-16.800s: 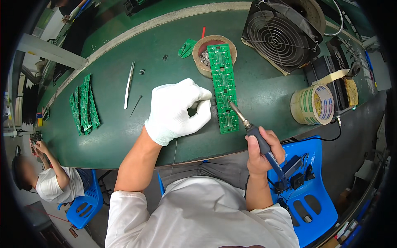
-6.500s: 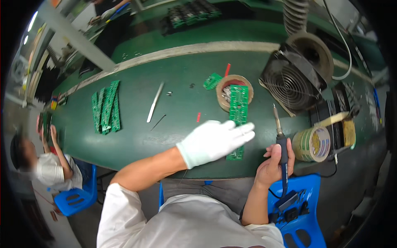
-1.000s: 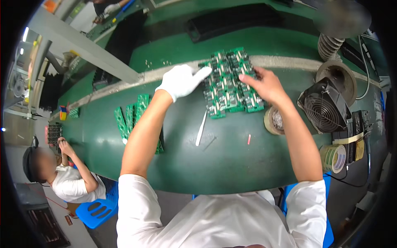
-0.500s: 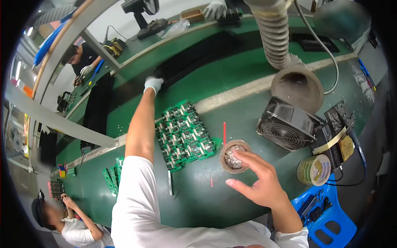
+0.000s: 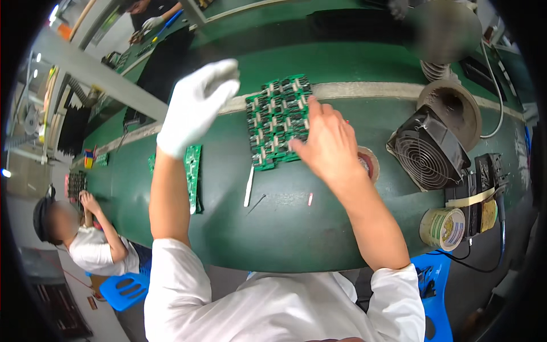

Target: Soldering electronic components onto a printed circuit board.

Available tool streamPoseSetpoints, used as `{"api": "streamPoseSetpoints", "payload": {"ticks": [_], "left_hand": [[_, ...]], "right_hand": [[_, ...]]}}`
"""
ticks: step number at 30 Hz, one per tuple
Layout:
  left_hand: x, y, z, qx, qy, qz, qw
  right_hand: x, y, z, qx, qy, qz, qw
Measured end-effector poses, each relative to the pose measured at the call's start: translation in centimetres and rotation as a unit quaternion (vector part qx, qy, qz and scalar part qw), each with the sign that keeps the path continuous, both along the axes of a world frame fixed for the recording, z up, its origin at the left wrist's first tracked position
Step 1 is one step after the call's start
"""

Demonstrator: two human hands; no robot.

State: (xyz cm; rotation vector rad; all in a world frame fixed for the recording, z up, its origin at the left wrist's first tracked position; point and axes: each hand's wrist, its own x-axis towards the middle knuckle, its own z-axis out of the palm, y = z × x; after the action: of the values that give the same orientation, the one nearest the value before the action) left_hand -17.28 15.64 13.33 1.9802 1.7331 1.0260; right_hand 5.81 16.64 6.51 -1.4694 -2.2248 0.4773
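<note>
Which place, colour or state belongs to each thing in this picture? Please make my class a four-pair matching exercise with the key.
Column 1
1. left hand
2. right hand
3. fan
4. pale thin tool

Column 2
a. bare, over the right edge of the circuit boards
b. lying just on the near side of the circuit boards
c. gloved in white
d. black, to the right of both hands

Right pairs: 1-c, 2-a, 3-d, 4-b

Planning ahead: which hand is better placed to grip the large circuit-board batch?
Probably the right hand: it overlaps the circuit-board batch, while the gloved left hand is apart, beyond its left edge.
</note>
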Motion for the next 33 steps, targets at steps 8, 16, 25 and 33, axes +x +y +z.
{"api": "streamPoseSetpoints", "payload": {"ticks": [8, 16, 25, 33], "left_hand": [[0.5, -17.9, -5.0, -0.018, -0.137, 0.16, 0.977], [7.0, -21.7, -9.3, 0.075, -0.211, 0.168, 0.96], [10.0, -23.2, -11.8, 0.104, 0.098, -0.081, 0.986], [10.8, -24.4, -14.6, 0.037, 0.066, -0.01, 0.997]], "right_hand": [[0.7, -0.9, -1.9, -0.005, 0.044, -0.056, 0.997], [8.8, -9.8, -2.0, -0.062, 0.359, 0.102, 0.926], [15.3, -18.8, -5.6, -0.183, 0.375, 0.148, 0.897], [39.5, -16.1, -0.7, 0.135, 0.63, -0.179, 0.743]]}}
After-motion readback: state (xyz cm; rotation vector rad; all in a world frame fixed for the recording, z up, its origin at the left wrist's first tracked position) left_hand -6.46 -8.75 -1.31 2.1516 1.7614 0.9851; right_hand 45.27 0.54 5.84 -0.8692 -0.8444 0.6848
